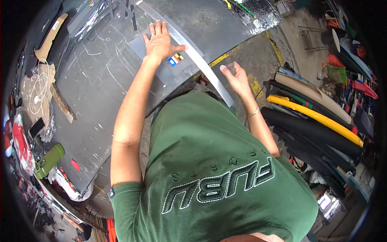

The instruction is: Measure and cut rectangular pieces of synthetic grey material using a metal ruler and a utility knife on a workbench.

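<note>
My left hand lies flat with its fingers spread on a grey sheet at the table's near edge. Its thumb rests on a long metal straightedge, which crosses the sheet at a slant and sticks out past the edge toward my body. Beside the thumb, a small blue, red and yellow checked patch shows on the sheet. Off the table to the right, my right hand is raised with fingers curled and thumb up. Something thin and blurred may be between its fingertips; I cannot make it out.
The scratched dark table carries cardboard, a white cable, a wood strip, a phone and a green roll at left. Rolled materials, one a yellow roll, are stacked at right.
</note>
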A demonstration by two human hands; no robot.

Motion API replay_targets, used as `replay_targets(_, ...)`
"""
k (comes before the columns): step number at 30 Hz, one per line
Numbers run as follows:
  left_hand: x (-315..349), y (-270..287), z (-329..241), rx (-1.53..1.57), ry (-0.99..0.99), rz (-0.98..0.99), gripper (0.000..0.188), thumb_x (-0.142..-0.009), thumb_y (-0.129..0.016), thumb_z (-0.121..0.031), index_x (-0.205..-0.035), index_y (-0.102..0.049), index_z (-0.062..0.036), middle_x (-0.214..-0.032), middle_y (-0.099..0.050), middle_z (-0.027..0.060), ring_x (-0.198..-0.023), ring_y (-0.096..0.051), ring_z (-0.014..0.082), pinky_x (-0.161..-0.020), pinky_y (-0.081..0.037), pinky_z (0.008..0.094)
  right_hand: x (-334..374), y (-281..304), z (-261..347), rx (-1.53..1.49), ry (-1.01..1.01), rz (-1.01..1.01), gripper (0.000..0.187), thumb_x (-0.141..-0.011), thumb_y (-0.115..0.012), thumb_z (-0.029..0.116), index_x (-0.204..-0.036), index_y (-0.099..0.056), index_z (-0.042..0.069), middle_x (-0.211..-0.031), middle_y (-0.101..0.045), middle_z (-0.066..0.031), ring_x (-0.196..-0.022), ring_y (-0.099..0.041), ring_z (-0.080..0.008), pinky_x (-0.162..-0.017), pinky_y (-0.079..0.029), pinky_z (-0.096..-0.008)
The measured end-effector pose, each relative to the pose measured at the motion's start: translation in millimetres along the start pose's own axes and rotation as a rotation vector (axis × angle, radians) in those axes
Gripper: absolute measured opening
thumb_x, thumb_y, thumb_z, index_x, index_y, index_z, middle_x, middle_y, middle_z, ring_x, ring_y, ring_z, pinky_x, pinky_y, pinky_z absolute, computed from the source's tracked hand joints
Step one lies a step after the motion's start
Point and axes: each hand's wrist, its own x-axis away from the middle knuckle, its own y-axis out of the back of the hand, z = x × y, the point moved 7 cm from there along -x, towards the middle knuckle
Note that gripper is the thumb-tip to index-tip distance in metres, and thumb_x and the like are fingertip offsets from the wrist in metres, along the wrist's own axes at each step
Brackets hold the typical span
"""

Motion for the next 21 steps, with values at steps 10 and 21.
replay_targets(10, 90.7, 12.6, 28.0, 0.123, -0.008, -0.266, 0.109, -0.08, -0.078, -0.063, -0.157, -0.033, -0.0004, -0.166, -0.024, 0.0249, -0.156, -0.015, 0.0448, -0.123, -0.015, 0.064, 34.2, -29.7, -11.9, -0.069, 0.068, -0.285, 0.031, -0.095, -0.075, 0.031, -0.099, -0.064, 0.002, -0.075, -0.067, -0.0137, -0.069, -0.064, -0.0171, -0.065, -0.051, -0.0346)
replay_targets(21, 136.2, -11.6, 53.2, -0.001, 0.189, -0.225, 0.092, -0.094, -0.064, -0.061, -0.161, -0.03, -0.0072, -0.168, -0.024, 0.0199, -0.158, -0.012, 0.0398, -0.126, -0.006, 0.0593, 27.1, 103.8, -38.8, -0.173, 0.152, -0.419, 0.034, -0.103, -0.066, 0.026, -0.08, -0.059, 0.003, -0.069, -0.048, 0.0047, -0.065, -0.043, -0.0062, -0.058, -0.036, -0.0266)
